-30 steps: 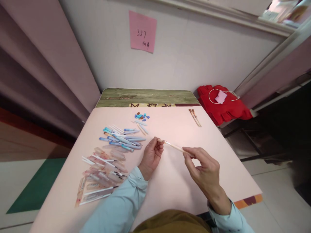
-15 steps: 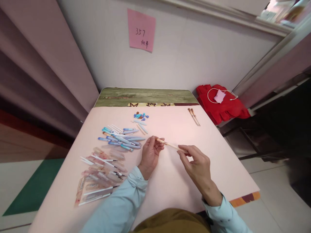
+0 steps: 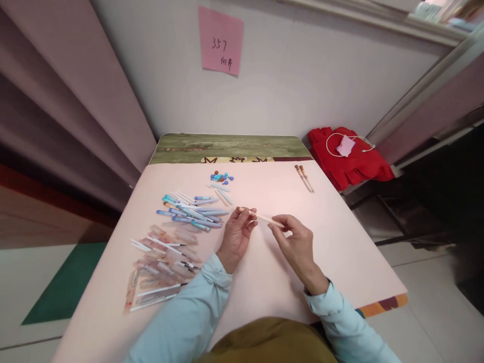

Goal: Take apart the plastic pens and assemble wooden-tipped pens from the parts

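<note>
Both my hands hold one thin cream-coloured pen (image 3: 262, 217) just above the pink table top (image 3: 340, 242). My left hand (image 3: 238, 236) pinches its left end with thumb and fingers closed. My right hand (image 3: 293, 241) grips the other end, fingers curled round it. Left of my left hand lies a heap of blue pens (image 3: 194, 210), and nearer me a heap of clear pink pen parts (image 3: 162, 262).
A cluster of small blue and brown caps (image 3: 221, 177) lies at the far middle of the table. Two cream pens (image 3: 304, 178) lie at the far right. A red cloth (image 3: 350, 159) with a white cord sits right of the table. A pink note (image 3: 220, 41) hangs on the wall.
My hands have come closer together along the pen: the right hand slid left and farther from me, and the pen went deeper into the left hand's fingers.
</note>
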The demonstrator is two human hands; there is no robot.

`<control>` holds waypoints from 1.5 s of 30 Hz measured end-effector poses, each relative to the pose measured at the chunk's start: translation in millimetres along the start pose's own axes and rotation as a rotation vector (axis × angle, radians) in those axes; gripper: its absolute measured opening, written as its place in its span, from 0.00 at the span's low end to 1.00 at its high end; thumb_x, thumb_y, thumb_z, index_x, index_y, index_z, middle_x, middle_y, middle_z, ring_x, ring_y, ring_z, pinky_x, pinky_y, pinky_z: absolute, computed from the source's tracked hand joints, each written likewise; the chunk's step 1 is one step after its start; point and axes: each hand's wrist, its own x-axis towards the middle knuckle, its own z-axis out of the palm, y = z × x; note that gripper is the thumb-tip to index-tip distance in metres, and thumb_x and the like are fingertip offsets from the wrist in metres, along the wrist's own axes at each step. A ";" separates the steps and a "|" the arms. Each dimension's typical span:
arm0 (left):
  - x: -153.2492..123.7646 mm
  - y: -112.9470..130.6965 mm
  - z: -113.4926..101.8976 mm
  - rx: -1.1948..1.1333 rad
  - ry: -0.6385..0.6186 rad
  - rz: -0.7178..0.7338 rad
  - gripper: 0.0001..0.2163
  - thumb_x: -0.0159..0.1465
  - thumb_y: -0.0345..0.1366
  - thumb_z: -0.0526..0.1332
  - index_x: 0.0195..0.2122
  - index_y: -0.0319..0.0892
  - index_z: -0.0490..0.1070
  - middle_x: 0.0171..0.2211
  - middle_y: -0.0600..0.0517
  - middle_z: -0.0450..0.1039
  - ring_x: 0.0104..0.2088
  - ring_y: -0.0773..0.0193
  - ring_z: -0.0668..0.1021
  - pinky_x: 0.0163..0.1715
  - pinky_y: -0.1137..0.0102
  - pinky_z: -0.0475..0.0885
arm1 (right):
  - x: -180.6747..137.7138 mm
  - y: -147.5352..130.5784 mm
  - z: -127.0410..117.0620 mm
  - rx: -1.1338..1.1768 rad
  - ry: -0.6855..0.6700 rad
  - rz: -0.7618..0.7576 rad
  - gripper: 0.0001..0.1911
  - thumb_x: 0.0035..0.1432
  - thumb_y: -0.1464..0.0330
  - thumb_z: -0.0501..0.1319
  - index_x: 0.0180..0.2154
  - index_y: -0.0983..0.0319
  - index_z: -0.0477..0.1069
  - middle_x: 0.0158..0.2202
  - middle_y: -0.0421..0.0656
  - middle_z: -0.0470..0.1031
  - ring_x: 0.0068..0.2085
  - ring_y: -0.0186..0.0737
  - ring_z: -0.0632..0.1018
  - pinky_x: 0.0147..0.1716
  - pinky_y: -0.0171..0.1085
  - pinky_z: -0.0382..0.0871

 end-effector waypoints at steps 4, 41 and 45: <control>0.7 -3.3 0.6 0.014 0.004 0.012 0.09 0.51 0.29 0.73 0.32 0.39 0.75 0.32 0.52 0.78 0.34 0.68 0.79 0.35 0.74 0.75 | 0.2 -3.6 4.8 -0.009 -0.043 0.058 0.09 0.60 0.61 0.61 0.34 0.59 0.76 0.30 0.39 0.79 0.27 0.34 0.75 0.28 0.32 0.67; 2.1 -5.1 0.3 0.087 -0.010 0.045 0.10 0.50 0.29 0.72 0.33 0.38 0.76 0.30 0.53 0.77 0.34 0.69 0.78 0.40 0.72 0.71 | -7.6 -7.5 6.1 0.059 -0.236 0.247 0.18 0.59 0.50 0.60 0.37 0.59 0.75 0.24 0.38 0.76 0.24 0.35 0.74 0.25 0.32 0.64; 3.2 -3.8 -0.3 0.103 -0.041 0.037 0.09 0.51 0.29 0.71 0.33 0.38 0.76 0.30 0.53 0.77 0.33 0.69 0.77 0.40 0.74 0.70 | -8.9 -10.9 9.6 0.044 -0.170 0.213 0.17 0.57 0.52 0.63 0.29 0.59 0.73 0.22 0.38 0.74 0.22 0.33 0.71 0.25 0.32 0.63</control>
